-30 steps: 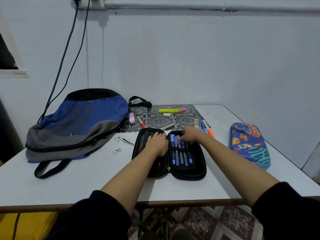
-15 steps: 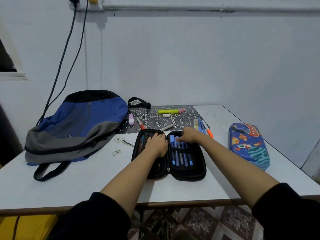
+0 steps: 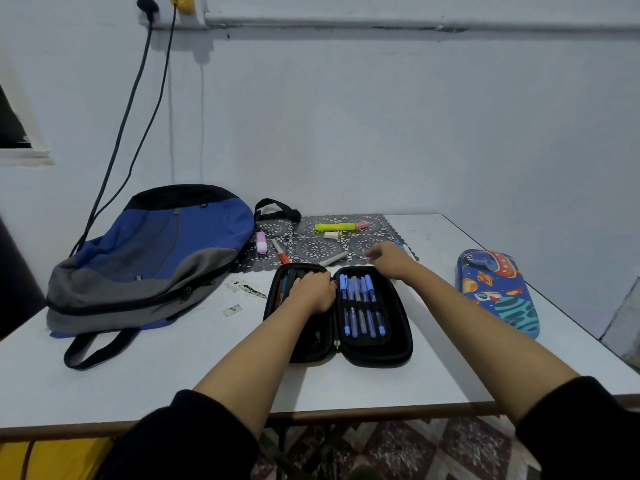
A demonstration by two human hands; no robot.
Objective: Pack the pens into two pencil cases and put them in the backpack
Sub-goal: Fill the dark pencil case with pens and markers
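Head view: I look down on a white worktop (image 3: pixel 173 375) pushed against a pale, bluish wall (image 3: pixel 381 133). A grey conduit (image 3: pixel 415 26) runs along the top of that wall, and two dark cables (image 3: pixel 131 116) hang from a socket at its upper left down behind the backpack (image 3: pixel 156 258). The blue, grey and black backpack lies slumped at the worktop's far left, one strap trailing toward the near edge.

A grey lace-patterned mat (image 3: pixel 318 249) lies along the far edge at the middle. On it are a yellow highlighter (image 3: pixel 334 227), a white eraser (image 3: pixel 330 234) just beside it, a purple highlighter (image 3: pixel 261 242), a red-tipped pen (image 3: pixel 280 251) and a white pen (image 3: pixel 334 258).

The black pencil case (image 3: pixel 381 355) lies open flat near the middle of the near edge. Its right half holds a row of blue pens (image 3: pixel 362 306) tucked under a band.

My left hand (image 3: pixel 313 292) rests palm down on the left half, fingers loosely curved over the contents. My right hand (image 3: pixel 391 259) reaches past the case's far right corner to the mat's right end, where a blue pen (image 3: pixel 401 244) shows just beyond the knuckles. Its fingertips are hidden, so I cannot tell whether they pinch anything.

A second, blue space-print pencil case (image 3: pixel 498 289) lies closed by the right edge. Below the near edge I see a patterned floor (image 3: pixel 398 452).
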